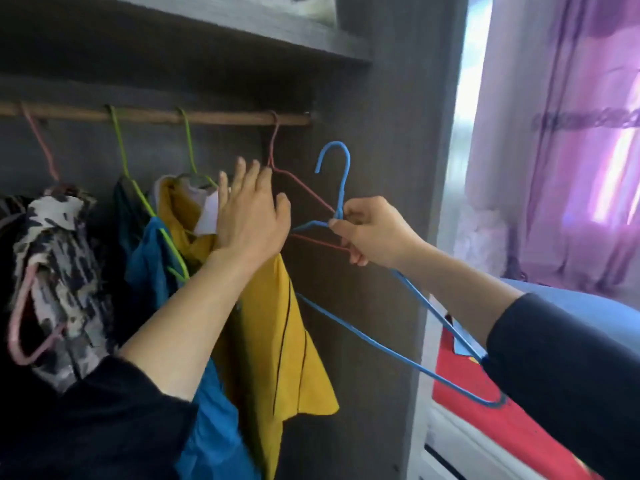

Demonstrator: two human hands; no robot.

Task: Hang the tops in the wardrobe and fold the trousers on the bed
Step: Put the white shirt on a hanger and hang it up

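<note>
- A red cloth [460, 372] is seen by the wardrobe [391, 168], not hung.
- A bare blue hanger [343, 188] is pinched by the right hand [374, 233].
- The yellow top [277, 341] is pushed by the flat left hand [249, 213].
- Other tops [59, 258] are hung on the rail [225, 117].

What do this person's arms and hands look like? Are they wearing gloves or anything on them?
No gloves: the left hand and right hand are bare, and no ring, watch or bracelet shows. Each arm has a plain black sleeve without markings, the left sleeve and the right sleeve, which leave the forearms uncovered.
</note>
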